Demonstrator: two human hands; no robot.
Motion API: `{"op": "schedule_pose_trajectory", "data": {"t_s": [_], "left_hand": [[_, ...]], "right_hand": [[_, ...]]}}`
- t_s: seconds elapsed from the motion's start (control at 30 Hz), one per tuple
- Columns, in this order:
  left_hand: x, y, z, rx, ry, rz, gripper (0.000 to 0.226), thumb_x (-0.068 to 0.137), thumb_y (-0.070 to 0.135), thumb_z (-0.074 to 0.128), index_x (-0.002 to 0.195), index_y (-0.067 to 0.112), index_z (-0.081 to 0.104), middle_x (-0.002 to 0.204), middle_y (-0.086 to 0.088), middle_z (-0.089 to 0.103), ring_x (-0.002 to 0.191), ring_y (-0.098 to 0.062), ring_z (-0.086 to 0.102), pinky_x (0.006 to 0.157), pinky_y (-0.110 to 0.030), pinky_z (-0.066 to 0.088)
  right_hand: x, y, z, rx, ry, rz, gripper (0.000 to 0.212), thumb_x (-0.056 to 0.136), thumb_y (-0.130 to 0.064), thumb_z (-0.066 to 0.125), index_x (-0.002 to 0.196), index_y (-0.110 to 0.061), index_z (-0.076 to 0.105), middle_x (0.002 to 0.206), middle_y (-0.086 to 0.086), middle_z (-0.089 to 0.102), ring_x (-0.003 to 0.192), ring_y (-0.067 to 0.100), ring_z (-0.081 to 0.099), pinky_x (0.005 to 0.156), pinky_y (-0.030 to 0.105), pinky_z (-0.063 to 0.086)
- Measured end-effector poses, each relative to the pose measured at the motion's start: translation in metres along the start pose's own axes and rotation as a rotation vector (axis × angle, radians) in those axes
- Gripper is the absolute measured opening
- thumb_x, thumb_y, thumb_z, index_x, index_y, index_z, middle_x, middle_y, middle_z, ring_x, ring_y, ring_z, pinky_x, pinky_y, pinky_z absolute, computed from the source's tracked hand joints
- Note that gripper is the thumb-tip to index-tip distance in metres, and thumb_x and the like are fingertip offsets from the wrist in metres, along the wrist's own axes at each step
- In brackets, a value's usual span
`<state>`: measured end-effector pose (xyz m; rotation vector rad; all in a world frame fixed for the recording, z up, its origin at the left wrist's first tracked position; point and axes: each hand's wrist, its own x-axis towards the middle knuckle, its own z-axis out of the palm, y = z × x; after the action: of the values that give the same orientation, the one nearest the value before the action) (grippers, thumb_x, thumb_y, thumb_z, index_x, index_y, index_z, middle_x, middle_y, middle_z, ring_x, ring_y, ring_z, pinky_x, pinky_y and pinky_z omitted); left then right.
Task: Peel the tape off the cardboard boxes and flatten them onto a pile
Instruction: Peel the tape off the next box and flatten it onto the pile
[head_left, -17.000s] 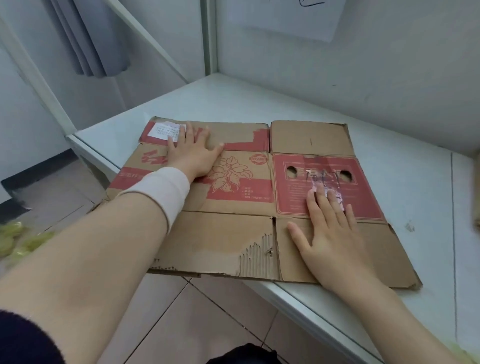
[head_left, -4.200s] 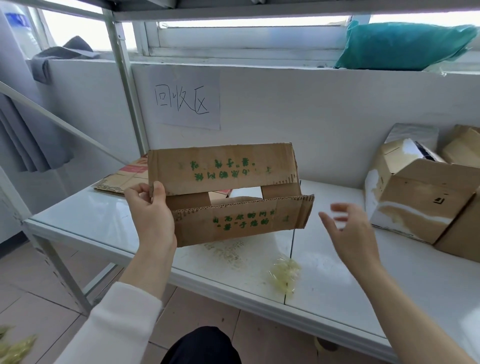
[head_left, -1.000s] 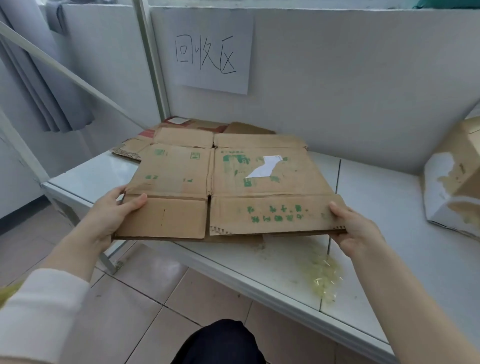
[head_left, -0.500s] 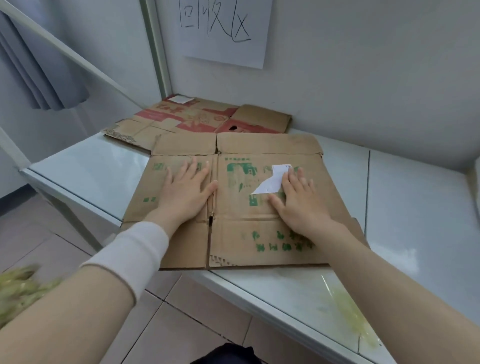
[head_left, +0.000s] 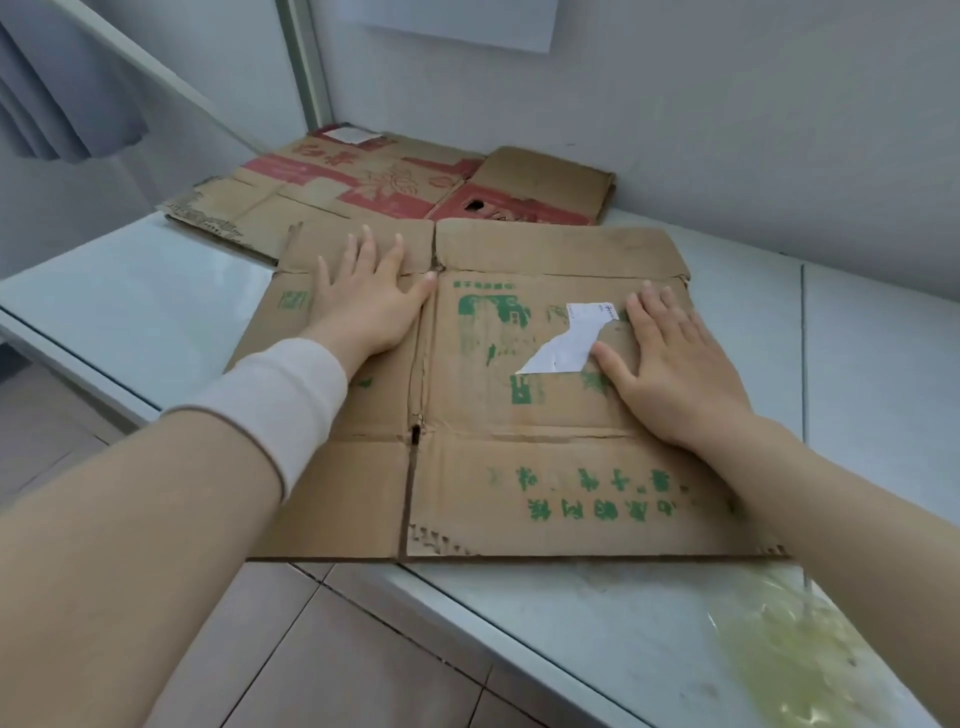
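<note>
A flattened brown box with green print (head_left: 519, 447) lies on the white shelf (head_left: 135, 322), its near edge at the shelf's front. A torn white label (head_left: 566, 343) sticks to its middle panel. My left hand (head_left: 363, 301) lies flat on its far left panel, fingers spread. My right hand (head_left: 670, 369) presses flat on the right panel, just beside the label. Behind it, in the far corner, lies a flattened box with red print (head_left: 374, 187), partly under the green-printed one's far edge.
A crumpled wad of clear yellowish tape (head_left: 789, 649) sits on the shelf's near right. A metal upright (head_left: 311, 67) and a grey wall (head_left: 727, 130) close off the back. Tiled floor (head_left: 322, 660) lies below the shelf's front edge.
Both hands have slid farther across the green-printed box, the left toward its far flap, the right further right of the label. The box sits slightly closer to the red-printed one.
</note>
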<state>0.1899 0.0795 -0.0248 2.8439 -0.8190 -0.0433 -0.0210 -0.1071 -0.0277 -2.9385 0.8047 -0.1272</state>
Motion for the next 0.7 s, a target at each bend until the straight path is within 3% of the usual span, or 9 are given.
{"op": "schedule_pose_trajectory", "data": {"t_s": [0.17,0.37,0.57,0.7], "left_hand": [[0.029,-0.009,-0.005,-0.021,-0.019,-0.025,0.064,0.094,0.059,0.016,0.149,0.032,0.001,0.158,-0.004,-0.013,0.146,-0.019,-0.011,0.117,-0.047,-0.007],[0.034,-0.010,0.001,0.011,0.000,-0.035,0.063,0.094,0.059,0.015,0.149,0.033,0.001,0.158,-0.004,-0.012,0.146,-0.019,-0.011,0.116,-0.046,-0.008],[0.015,-0.003,-0.006,-0.005,-0.010,-0.054,0.065,0.095,0.056,0.014,0.151,0.024,0.004,0.158,-0.006,-0.009,0.146,-0.020,-0.009,0.118,-0.044,-0.004],[-0.048,0.001,-0.011,0.015,-0.071,0.086,0.067,0.095,0.055,0.014,0.150,0.019,-0.002,0.158,-0.004,-0.013,0.145,-0.016,-0.012,0.118,-0.039,-0.006]], "right_hand": [[-0.009,-0.004,-0.009,0.019,-0.028,-0.014,0.075,0.090,-0.058,0.014,0.149,-0.016,-0.003,0.157,-0.002,-0.014,0.143,0.008,-0.015,0.118,0.030,-0.008],[-0.041,-0.017,-0.001,0.031,-0.017,-0.157,0.089,0.071,-0.068,-0.006,0.147,-0.022,-0.008,0.154,-0.012,-0.018,0.139,-0.001,-0.019,0.115,0.024,-0.012],[-0.040,-0.018,-0.002,0.014,-0.027,-0.150,0.085,0.078,-0.067,0.001,0.148,-0.020,-0.006,0.156,-0.009,-0.015,0.141,0.002,-0.016,0.115,0.025,-0.012],[-0.039,-0.018,-0.012,0.032,-0.102,-0.154,0.074,0.092,-0.058,0.018,0.148,-0.018,-0.008,0.155,-0.006,-0.018,0.141,0.005,-0.017,0.116,0.027,-0.012]]}}
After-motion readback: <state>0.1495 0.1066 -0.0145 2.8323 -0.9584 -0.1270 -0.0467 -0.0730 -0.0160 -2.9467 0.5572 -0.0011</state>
